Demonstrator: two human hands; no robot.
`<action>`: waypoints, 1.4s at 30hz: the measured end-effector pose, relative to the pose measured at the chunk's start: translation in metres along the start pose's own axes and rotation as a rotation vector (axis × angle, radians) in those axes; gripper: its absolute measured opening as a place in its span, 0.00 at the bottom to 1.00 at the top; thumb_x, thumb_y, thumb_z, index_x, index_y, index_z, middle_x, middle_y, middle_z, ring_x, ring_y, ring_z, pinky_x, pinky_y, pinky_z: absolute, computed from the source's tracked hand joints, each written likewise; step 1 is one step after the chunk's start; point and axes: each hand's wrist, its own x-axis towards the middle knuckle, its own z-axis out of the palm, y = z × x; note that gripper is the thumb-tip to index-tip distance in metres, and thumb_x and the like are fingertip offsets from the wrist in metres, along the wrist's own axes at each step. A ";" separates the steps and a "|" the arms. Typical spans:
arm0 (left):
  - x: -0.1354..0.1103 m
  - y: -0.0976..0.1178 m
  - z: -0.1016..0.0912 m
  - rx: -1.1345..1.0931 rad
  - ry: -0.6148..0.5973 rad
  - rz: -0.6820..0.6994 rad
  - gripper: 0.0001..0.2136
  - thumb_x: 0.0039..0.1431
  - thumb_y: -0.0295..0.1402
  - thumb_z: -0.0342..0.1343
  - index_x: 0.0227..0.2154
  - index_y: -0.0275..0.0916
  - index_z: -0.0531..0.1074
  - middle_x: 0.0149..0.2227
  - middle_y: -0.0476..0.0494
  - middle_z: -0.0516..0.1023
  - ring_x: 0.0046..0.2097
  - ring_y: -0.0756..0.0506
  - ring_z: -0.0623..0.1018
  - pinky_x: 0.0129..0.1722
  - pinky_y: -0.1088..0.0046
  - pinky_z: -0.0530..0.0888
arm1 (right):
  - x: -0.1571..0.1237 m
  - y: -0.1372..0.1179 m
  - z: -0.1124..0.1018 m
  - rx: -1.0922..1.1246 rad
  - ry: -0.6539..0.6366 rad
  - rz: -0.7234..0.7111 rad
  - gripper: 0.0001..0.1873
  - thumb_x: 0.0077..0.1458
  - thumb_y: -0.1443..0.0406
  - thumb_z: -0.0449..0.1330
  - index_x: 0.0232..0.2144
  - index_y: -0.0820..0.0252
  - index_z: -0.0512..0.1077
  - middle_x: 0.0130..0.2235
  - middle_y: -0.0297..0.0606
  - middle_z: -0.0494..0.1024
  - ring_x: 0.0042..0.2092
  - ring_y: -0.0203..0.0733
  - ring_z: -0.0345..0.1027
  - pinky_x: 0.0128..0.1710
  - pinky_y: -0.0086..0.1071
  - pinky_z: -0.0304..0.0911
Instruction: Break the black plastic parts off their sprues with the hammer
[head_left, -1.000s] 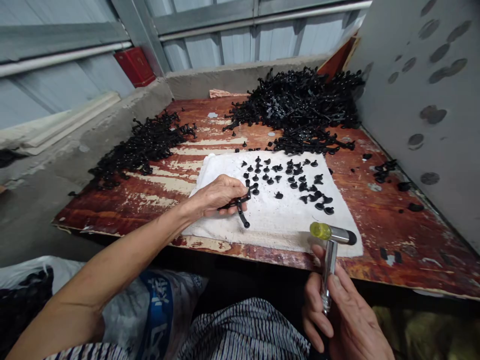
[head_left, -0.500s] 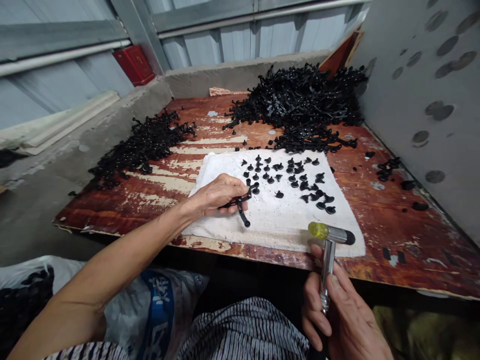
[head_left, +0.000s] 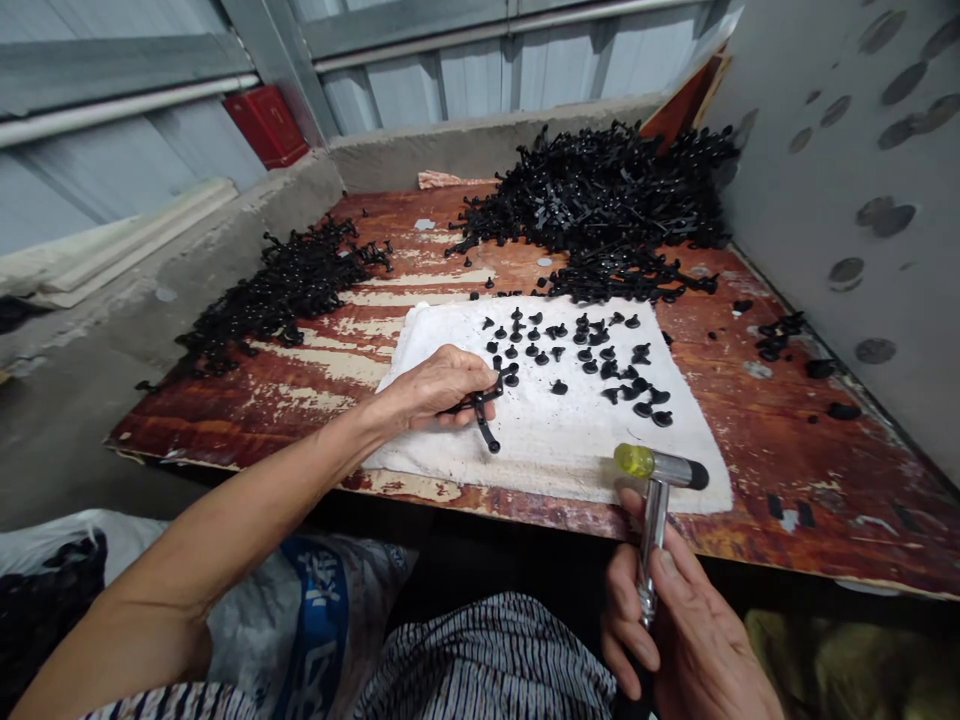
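Grip status: left hand [head_left: 444, 388] on branched part [head_left: 487, 425], right hand [head_left: 694, 625] on hammer [head_left: 657, 490]

The left hand is set in a pinch: thumb above, fingers folded beneath, no gap visible, with the branched part held between them. The right hand is curled loosely about the handle of the hammer, thumb on one side and fingers on the other, short of a full fist.

Position. The branched part is over the left half of the white cloth [head_left: 577, 450]; whether it bears on the cloth or is held just above cannot be determined. From the right hand, it lies to the left and farther from the person, well apart. The hammer head is set crosswise, yellow face toward the left hand, dark face away; the handle runs down toward the person. The free arm of the branched part points toward the near edge of the table [head_left: 787, 490], inclined slightly right. The left hand is the nearer, being in contact.

Appearance. The branched part is black and slender, its arms meeting at a joint, the free end rounded. The fingers cover a portion. Small black pieces [head_left: 559, 388], many with a disc-shaped base and short stem, are spread on the cloth; the nearest is just beside the part's upper end, contact unconfirmed.
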 end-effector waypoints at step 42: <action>-0.003 0.005 0.003 0.040 0.046 -0.040 0.12 0.60 0.31 0.52 0.21 0.35 0.69 0.19 0.45 0.74 0.13 0.57 0.63 0.10 0.80 0.52 | 0.007 0.012 -0.005 -0.070 -0.059 0.021 0.18 0.55 0.56 0.62 0.47 0.50 0.67 0.24 0.27 0.68 0.20 0.29 0.54 0.15 0.24 0.58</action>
